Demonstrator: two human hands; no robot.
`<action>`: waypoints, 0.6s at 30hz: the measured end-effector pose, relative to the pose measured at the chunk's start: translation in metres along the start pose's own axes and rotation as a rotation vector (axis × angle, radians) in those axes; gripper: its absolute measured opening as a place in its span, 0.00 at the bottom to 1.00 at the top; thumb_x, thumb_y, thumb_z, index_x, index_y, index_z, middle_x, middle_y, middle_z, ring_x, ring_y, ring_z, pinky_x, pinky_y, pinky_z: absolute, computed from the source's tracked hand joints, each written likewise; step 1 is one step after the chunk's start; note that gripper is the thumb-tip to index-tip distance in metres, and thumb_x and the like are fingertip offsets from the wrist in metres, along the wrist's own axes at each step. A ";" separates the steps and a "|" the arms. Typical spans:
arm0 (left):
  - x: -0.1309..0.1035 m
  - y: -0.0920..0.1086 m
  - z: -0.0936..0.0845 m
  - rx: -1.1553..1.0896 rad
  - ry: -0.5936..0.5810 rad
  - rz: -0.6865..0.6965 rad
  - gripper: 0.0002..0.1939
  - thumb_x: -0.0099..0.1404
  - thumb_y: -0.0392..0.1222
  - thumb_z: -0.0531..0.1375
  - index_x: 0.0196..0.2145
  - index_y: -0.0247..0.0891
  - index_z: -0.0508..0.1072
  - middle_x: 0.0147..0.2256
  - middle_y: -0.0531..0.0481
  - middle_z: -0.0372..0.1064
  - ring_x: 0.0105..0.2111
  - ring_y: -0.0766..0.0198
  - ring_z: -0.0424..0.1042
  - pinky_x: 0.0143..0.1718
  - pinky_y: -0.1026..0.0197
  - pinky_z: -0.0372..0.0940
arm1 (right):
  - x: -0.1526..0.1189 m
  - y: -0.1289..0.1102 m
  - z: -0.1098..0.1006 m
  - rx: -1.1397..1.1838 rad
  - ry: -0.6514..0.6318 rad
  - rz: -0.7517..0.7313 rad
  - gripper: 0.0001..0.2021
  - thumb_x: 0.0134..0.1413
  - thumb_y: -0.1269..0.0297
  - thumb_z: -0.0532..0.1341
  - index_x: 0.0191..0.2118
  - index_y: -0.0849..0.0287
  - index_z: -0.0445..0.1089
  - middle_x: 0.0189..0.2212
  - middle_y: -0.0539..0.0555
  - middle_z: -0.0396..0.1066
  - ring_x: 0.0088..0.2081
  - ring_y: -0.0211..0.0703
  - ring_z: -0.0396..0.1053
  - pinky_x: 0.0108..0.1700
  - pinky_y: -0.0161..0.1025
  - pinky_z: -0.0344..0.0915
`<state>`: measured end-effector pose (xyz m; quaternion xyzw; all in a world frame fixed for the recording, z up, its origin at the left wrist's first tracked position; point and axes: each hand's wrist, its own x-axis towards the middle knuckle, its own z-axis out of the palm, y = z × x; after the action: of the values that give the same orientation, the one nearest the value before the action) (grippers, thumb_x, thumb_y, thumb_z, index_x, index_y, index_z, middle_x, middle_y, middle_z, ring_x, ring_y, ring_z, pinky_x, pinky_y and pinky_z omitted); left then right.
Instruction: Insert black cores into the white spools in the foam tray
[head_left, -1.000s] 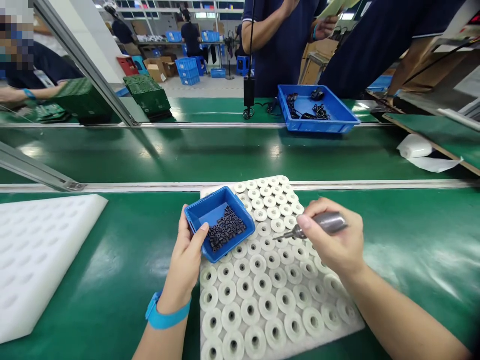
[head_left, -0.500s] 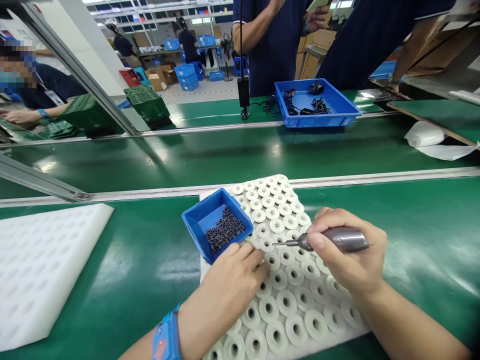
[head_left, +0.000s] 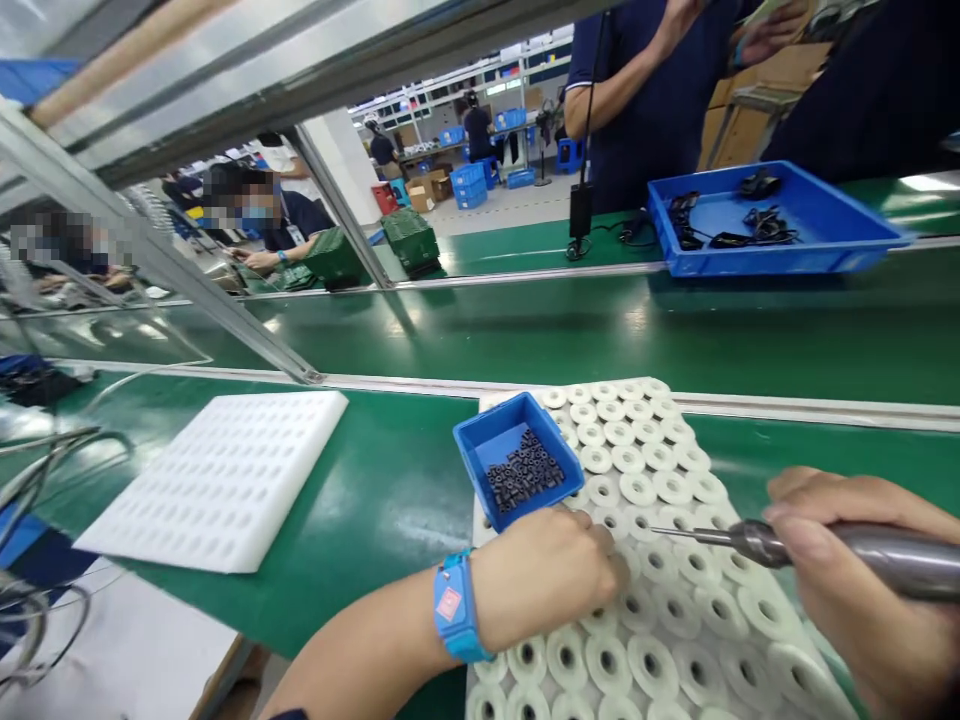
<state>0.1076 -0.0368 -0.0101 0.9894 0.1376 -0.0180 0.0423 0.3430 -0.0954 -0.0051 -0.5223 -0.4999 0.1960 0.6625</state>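
The right hand was grasping a gray screwdriver-like tool, its thin tip over the tray of white rings. The left hand was on these rings, fingers bent downward; whether they gripped something, one cannot tell. The blue bin with small black parts lay on the tray, just beyond this hand.

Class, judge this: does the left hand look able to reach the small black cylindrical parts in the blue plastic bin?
Probably yes: the left hand sits beside the open bin, and nothing visible covers the parts, though the hand's fingertips are hidden.
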 end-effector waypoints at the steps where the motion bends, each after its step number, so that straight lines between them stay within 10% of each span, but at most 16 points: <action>1: 0.000 -0.001 -0.001 -0.031 0.008 -0.013 0.05 0.72 0.34 0.62 0.35 0.37 0.73 0.33 0.48 0.74 0.34 0.57 0.75 0.33 0.54 0.67 | 0.000 -0.003 -0.001 -0.019 -0.029 -0.017 0.07 0.57 0.57 0.74 0.31 0.48 0.78 0.25 0.54 0.70 0.29 0.50 0.69 0.28 0.48 0.62; 10: -0.036 -0.022 -0.025 -0.526 0.232 -0.152 0.22 0.66 0.34 0.69 0.55 0.49 0.73 0.48 0.54 0.79 0.48 0.61 0.80 0.50 0.62 0.75 | 0.003 -0.007 -0.002 0.031 -0.154 -0.155 0.04 0.61 0.69 0.70 0.37 0.53 0.77 0.27 0.49 0.73 0.27 0.40 0.67 0.27 0.39 0.64; 18: -0.060 -0.016 0.009 -0.827 0.764 -0.390 0.15 0.72 0.51 0.65 0.46 0.47 0.62 0.47 0.48 0.73 0.45 0.60 0.82 0.42 0.61 0.80 | 0.003 -0.017 0.005 -0.021 -0.144 -0.166 0.05 0.61 0.60 0.72 0.39 0.51 0.78 0.30 0.49 0.77 0.28 0.40 0.75 0.27 0.35 0.71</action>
<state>0.0451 -0.0383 -0.0176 0.7838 0.3179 0.3867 0.3675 0.3360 -0.0967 0.0109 -0.4706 -0.5900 0.1721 0.6331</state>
